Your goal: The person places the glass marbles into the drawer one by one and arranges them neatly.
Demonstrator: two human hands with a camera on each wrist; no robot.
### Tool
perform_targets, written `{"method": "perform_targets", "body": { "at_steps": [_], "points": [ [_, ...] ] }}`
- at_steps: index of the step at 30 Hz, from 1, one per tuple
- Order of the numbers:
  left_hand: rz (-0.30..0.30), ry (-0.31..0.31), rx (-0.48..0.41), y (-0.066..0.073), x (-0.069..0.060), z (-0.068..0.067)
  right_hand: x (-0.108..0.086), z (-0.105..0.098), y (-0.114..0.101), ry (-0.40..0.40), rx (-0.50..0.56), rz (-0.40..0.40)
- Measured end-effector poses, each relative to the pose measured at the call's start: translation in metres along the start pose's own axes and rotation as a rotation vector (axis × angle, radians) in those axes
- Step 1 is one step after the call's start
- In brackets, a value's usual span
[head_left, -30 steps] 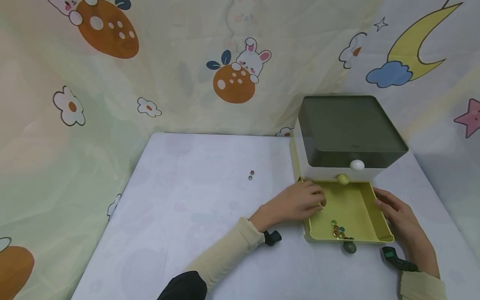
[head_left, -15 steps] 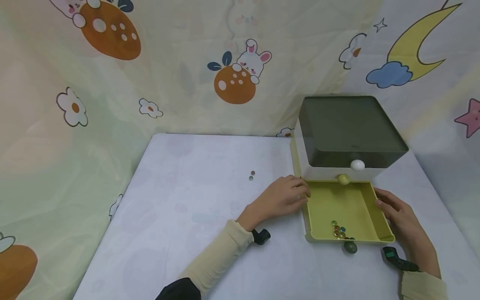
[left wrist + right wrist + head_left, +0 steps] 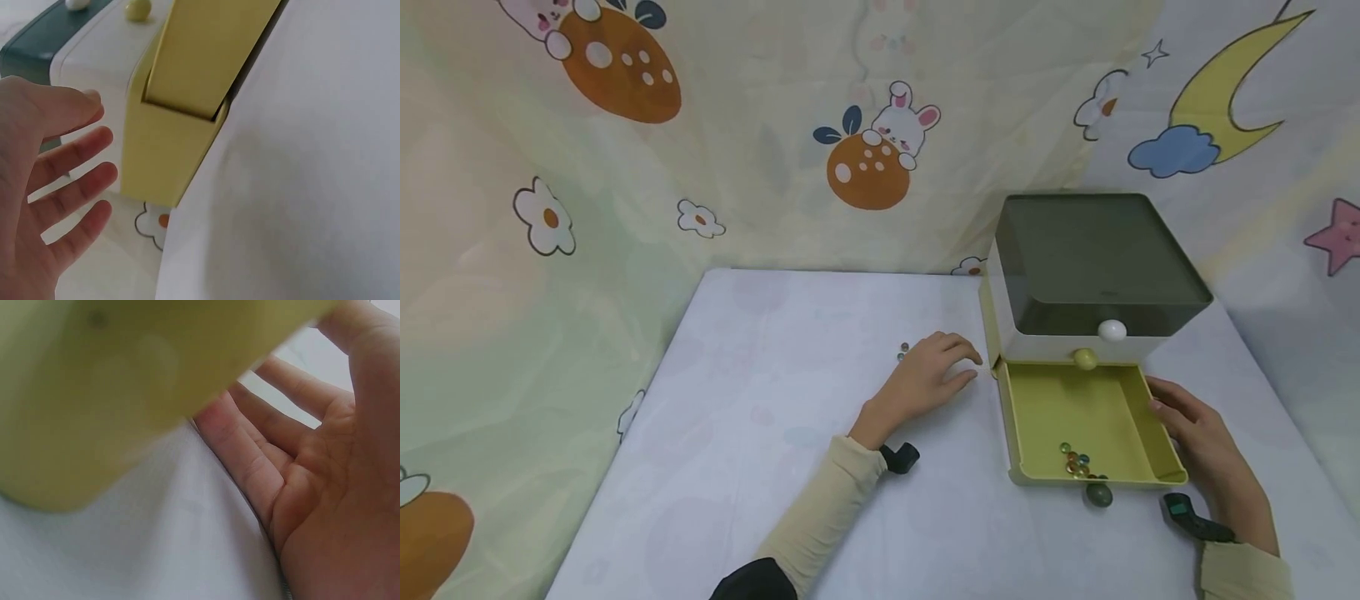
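My left hand (image 3: 921, 379) is over the table just left of the drawer unit, fingers spread and slightly bent, with nothing in its grasp. Its bare palm side and fingers also show in the left wrist view. Just behind that hand, two small glass marbles (image 3: 904, 347) lie on the table, one partly covered. A yellow-green drawer (image 3: 1075, 408) is pulled out, with several coloured marbles (image 3: 1072, 463) near its front wall. My right hand (image 3: 1206, 442) holds the drawer's right side, thumb at the rim and fingers along the outside; the right wrist view shows them partly hidden behind it.
The drawer unit (image 3: 1105, 250) stands at the table's back right, with a dark green top, a white drawer knob (image 3: 1112, 331) and a yellow-green one (image 3: 1085, 359). A dark green knob (image 3: 1099, 495) sticks out from the open drawer's front. Printed cloth (image 3: 760, 150) hangs behind the white table (image 3: 760, 492).
My left hand has come out of the drawer and moved left over its side wall towards the two loose marbles, its fingers opening. The right hand and drawer have stayed put.
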State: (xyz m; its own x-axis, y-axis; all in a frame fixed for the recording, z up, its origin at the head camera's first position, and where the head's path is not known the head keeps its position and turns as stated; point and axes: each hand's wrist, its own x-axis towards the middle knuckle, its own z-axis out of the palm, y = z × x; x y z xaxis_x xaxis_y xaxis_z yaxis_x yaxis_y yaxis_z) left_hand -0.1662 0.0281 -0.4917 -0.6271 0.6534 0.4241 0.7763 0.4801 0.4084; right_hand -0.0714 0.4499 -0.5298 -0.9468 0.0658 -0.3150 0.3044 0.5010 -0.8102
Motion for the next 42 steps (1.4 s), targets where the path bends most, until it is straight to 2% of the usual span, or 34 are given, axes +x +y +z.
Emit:
{"method": "perform_targets", "body": {
  "at_steps": [4, 10, 16, 19, 22, 27, 31, 42],
  "points": [
    [-0.106, 0.025, -0.061, -0.011, -0.004, -0.007, 0.001, 0.000, -0.001, -0.001, -0.010, 0.012],
    [-0.267, 0.064, -0.224, -0.031, -0.013, -0.014, 0.001, 0.000, -0.001, -0.006, -0.016, 0.029],
    [-0.407, 0.148, -0.306, -0.052, -0.020, -0.013, 0.001, 0.000, 0.002, -0.010, -0.012, 0.039],
    [-0.495, 0.189, -0.378, -0.059, -0.024, -0.011, 0.001, 0.001, 0.003, -0.011, -0.013, 0.041],
    [-0.550, 0.237, -0.417, -0.065, -0.027, -0.008, 0.001, 0.001, 0.003, -0.004, -0.004, 0.028],
    [-0.636, 0.315, -0.342, -0.075, -0.032, -0.003, 0.000, 0.001, 0.003, -0.001, 0.003, 0.012],
    [-0.691, 0.326, -0.270, -0.079, -0.036, -0.003, 0.000, -0.001, 0.002, -0.014, 0.014, 0.019],
    [-0.698, 0.122, -0.093, -0.076, -0.041, -0.003, 0.001, -0.002, 0.003, -0.021, 0.029, 0.040]
  ]
}}
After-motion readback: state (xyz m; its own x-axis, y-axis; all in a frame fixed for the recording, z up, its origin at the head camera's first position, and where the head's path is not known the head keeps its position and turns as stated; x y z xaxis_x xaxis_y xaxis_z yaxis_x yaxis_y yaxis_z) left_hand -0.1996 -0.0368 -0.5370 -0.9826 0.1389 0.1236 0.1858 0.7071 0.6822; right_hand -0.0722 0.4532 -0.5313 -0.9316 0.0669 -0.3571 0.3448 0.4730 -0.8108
